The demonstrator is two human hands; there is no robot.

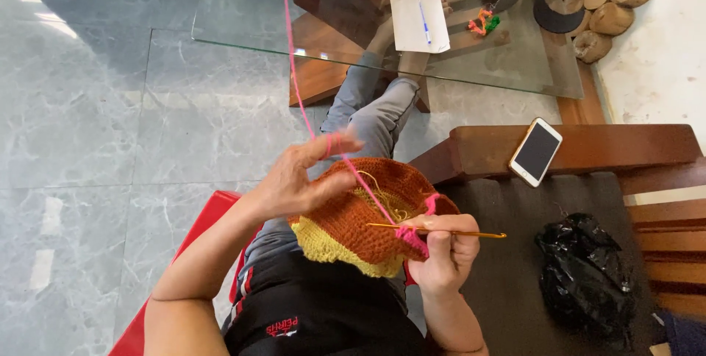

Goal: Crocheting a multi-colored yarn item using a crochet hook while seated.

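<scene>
Mid-stitch on the crochet here, from what I can see; the right hand [445,249] has its grip closed around a golden crochet hook [441,231], hook lying roughly level with its tip buried in the work and its tail end poking out toward the dark seat cushion [507,282]; the left hand [298,179] is lifted with fingers spread, not clamped on anything, just carrying the pink yarn [298,98] wrapped over a finger for tension; that strand runs up and away past the edge of the glass bench [243,10]. The piece itself, an orange-and-yellow crocheted cap [353,227], sits in the lap between both hands, with a fresh pink row just begun at the edge by the hook.

My read is we're early in that pink round; the next move would call for a yarn-over and a pull through the loop, so the left hand needs to keep the strand taut but not tight. A white phone [536,151] rests on the wooden armrest [610,146]; a black plastic bag [585,268] lies on the cushion, well apart from the work.
</scene>
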